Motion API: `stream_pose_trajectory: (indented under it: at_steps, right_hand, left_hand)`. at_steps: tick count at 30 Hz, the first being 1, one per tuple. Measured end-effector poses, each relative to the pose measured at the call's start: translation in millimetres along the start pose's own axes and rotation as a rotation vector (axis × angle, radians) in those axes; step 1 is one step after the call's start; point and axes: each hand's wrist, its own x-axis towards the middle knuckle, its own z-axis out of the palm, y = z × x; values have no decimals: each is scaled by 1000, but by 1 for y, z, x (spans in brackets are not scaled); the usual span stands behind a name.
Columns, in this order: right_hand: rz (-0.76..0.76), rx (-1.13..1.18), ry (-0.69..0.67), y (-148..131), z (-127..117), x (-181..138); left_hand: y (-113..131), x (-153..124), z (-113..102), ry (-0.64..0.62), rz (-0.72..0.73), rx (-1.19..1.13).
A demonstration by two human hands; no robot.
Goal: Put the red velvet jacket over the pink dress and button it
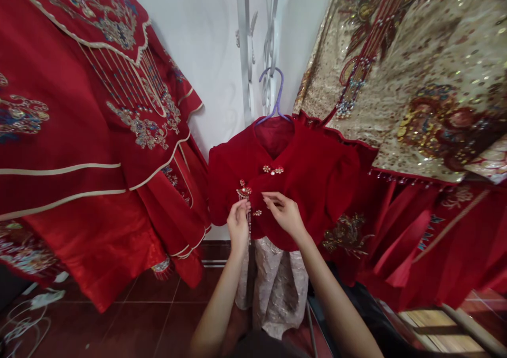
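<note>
A left hand (238, 219), fingers drawn together, partly hides the tassel (250, 227) of a jeweled brooch (244, 191) on a red jacket (312, 173); the right hand (287, 214) curls half-open. Either's hold cannot be told.

Looks like a dress shop or costume room, hard to say which with edges blurred. Hung with embroidered red garments (75, 104) at left, sequinned gold garment (400, 78) at upper right, red jacket (295, 176) on purple hanger (277, 104) at edge of white metal rack (244, 46). Floored in dark red tile (152, 316).

Forearms (332, 294) bare, slim; hands (288, 216) bare; fingers (273, 195) slender, tapering.
</note>
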Motion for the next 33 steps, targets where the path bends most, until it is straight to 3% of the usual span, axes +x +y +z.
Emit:
stream_pose_trajectory:
  at_steps: [4,6,12,19,24,28,33]
  right_hand:
    - [-79,-281,36,8,-5,-23]
    - [-76,-309,23,15,-3,-32]
    - [65,-109,-58,33,1,-48]
    - [99,72,-129,29,3,-58]
    - [97,-62,58,27,-7,-54]
    - [62,-237,239,26,-23,-48]
    - [63,-194,198,27,-28,-49]
  left_hand:
    - [-32,-25,2,-50,-115,22]
    - [-39,-29,4,-76,-152,46]
    - [-28,-28,5,-254,-238,14]
    - [-18,-28,-4,-283,-193,115]
    - [-25,-32,-4,-240,-131,110]
    - [-35,-39,-1,-318,-169,91]
    - [-43,-44,10,-296,-227,39]
